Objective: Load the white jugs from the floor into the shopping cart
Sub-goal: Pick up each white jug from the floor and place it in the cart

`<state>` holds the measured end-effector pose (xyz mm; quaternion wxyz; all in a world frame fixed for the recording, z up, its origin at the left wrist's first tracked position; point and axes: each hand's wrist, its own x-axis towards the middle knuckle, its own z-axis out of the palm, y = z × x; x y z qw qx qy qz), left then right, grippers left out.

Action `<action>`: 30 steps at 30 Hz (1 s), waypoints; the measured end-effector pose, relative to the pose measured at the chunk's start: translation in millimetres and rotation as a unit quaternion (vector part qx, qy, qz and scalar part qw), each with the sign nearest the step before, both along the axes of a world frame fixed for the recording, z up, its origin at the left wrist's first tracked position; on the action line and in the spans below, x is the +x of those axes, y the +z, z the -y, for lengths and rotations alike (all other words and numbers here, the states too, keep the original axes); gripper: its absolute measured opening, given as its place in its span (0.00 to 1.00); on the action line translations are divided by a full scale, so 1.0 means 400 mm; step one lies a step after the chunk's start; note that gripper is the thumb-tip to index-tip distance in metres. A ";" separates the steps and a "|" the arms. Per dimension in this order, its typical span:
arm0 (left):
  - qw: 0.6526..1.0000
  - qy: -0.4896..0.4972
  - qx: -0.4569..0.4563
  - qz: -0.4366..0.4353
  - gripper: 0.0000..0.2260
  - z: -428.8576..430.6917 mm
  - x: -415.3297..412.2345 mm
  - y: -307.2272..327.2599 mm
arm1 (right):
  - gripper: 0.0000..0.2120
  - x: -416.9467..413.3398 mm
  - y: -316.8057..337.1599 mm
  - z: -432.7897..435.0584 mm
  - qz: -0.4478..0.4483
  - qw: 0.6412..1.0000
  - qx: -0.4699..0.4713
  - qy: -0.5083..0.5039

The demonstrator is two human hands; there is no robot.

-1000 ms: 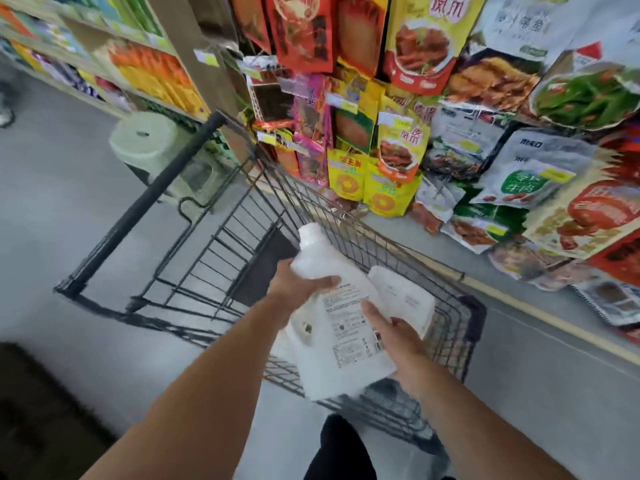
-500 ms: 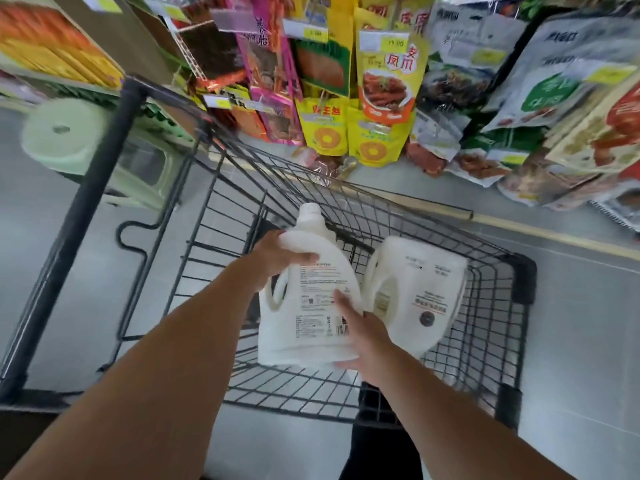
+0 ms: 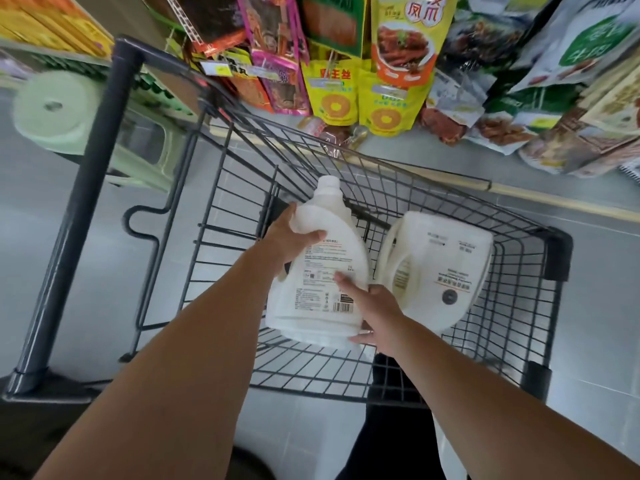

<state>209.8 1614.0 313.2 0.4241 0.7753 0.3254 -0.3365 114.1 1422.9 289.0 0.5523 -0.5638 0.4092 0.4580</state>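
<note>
I hold a white jug with a printed label inside the black wire shopping cart, cap pointing away from me. My left hand grips its shoulder near the neck. My right hand supports its lower right corner. The jug is low in the basket; I cannot tell whether it touches the bottom. A second white jug lies on its side in the cart, just to the right of the held one.
The cart's dark handle bar runs along the left. A pale green plastic stool stands on the grey floor beyond it. Hanging snack bags fill the shelf wall ahead and to the right. My dark trouser leg is below the cart.
Both hands have carried the jug forward and down into the cart basket, next to the jug lying there. The camera view has tilted down over the cart.
</note>
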 end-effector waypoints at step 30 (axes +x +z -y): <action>0.988 0.135 -0.053 0.048 0.04 0.268 -0.014 0.310 | 0.09 0.145 0.276 0.345 0.088 0.978 0.066 -0.176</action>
